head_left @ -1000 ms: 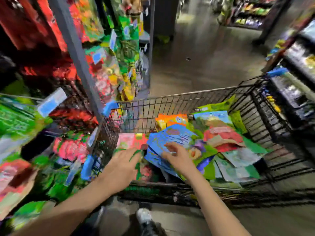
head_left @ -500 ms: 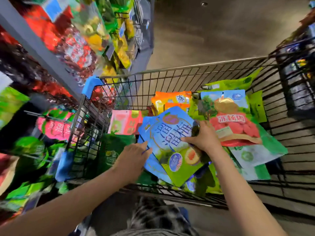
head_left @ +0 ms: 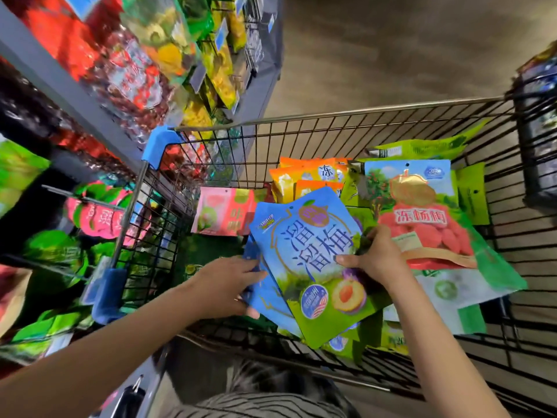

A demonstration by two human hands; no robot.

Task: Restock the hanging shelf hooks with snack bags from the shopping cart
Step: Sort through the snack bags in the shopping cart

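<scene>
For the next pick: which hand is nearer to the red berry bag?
Right. The right hand lies beside the red berry bag, at its lower left; the left hand is beyond the blue bags.

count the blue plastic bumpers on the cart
2. One blue bumper on the far left corner of the shopping cart; the other bumper nearer, on its left rail. Others may be hidden on the blurred right side.

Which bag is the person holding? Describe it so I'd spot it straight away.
Look into the wire cart. Between the left hand and right hand is the top bag: blue above, green below, with a peach, unlike the red-fruit bag beside it.
</scene>
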